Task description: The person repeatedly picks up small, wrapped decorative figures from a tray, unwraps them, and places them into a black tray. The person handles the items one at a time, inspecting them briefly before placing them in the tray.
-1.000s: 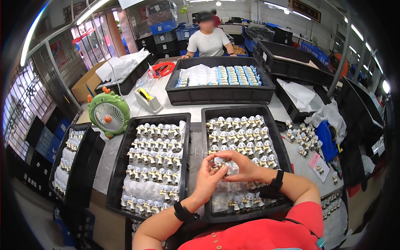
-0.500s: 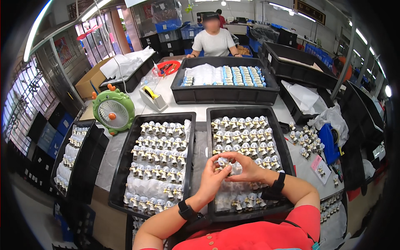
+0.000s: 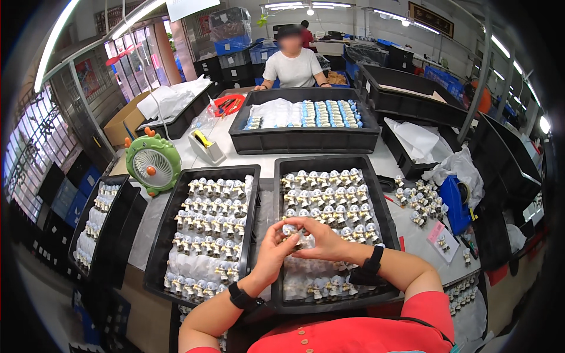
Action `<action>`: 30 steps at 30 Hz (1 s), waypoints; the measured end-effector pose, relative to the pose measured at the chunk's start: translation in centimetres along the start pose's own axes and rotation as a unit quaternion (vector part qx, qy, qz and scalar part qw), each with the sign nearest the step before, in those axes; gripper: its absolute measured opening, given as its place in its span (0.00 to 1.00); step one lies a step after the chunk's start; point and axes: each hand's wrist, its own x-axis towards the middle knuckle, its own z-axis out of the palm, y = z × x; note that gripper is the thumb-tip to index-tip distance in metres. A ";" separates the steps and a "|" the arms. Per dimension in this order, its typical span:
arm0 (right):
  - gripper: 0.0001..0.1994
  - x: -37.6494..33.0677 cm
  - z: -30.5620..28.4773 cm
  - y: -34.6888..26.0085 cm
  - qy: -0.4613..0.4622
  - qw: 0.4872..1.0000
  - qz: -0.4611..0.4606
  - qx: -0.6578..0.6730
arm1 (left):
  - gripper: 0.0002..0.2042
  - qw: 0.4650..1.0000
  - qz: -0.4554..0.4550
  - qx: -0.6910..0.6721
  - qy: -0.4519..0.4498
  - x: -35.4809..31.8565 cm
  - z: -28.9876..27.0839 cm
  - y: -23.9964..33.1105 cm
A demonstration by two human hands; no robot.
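Observation:
Over the right-hand black tray [image 3: 385, 223], a small figurine [image 3: 289, 230] with a pale blue-grey head is pinched between both hands. My left hand [image 3: 271, 254] closes on it with thumb and fingers. From the other side my right hand [image 3: 327, 242] curves round, its fingertips meeting at the figurine. The figurine's lower part is partly covered by fingers. Beneath the hands, rows of similar figurines [image 3: 323, 179] stand on white sheeting in the tray. A second black tray [image 3: 154, 254] to the left holds more rows of them.
Loose figurines [image 3: 421, 200] crowd the table at right, beside a blue tape dispenser [image 3: 454, 203]. A green fan [image 3: 154, 163] and a white tape dispenser [image 3: 207, 148] stand at left. Farther off is a large black tray [image 3: 306, 141]; a person [image 3: 292, 67] sits behind it.
The whole view has shifted slightly, so trays and hands appear farther left. Both hands keep their hold on the figurine, with the fingers barely altered.

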 end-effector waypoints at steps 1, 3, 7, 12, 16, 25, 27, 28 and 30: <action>0.37 0.0 0.0 -0.1 0.000 1.000 0.002 0.001 | 0.26 1.000 -0.004 0.005 0.001 -0.1 0.0 0.1; 0.37 0.1 -0.1 -0.5 0.004 1.000 -0.003 0.003 | 0.25 1.000 -0.008 0.009 0.005 -0.1 0.0 0.2; 0.36 0.1 -0.4 -1.2 -0.007 1.000 0.022 0.005 | 0.24 1.000 -0.024 0.002 -0.001 -0.3 0.2 0.7; 0.33 0.0 -0.4 -1.8 0.003 1.000 0.030 0.002 | 0.23 0.999 -0.036 0.008 -0.002 -0.3 0.1 0.6; 0.32 0.2 -0.5 -1.6 -0.001 1.000 0.015 0.000 | 0.24 0.999 -0.049 0.003 0.000 -0.5 0.5 1.1; 0.32 0.1 -0.4 -1.6 -0.011 1.000 0.019 0.007 | 0.25 0.999 -0.051 0.005 -0.007 -0.4 0.0 0.6; 0.32 0.2 -0.6 -1.8 -0.021 0.999 0.026 0.006 | 0.24 0.999 -0.051 0.005 -0.005 -0.4 0.0 0.7; 0.32 0.2 -0.6 -1.7 -0.020 1.000 0.022 0.005 | 0.24 0.999 -0.052 0.006 -0.006 -0.3 0.0 0.7; 0.32 0.2 -0.4 -1.4 -0.016 1.000 0.012 0.004 | 0.25 0.999 -0.053 0.008 -0.007 -0.4 0.0 0.7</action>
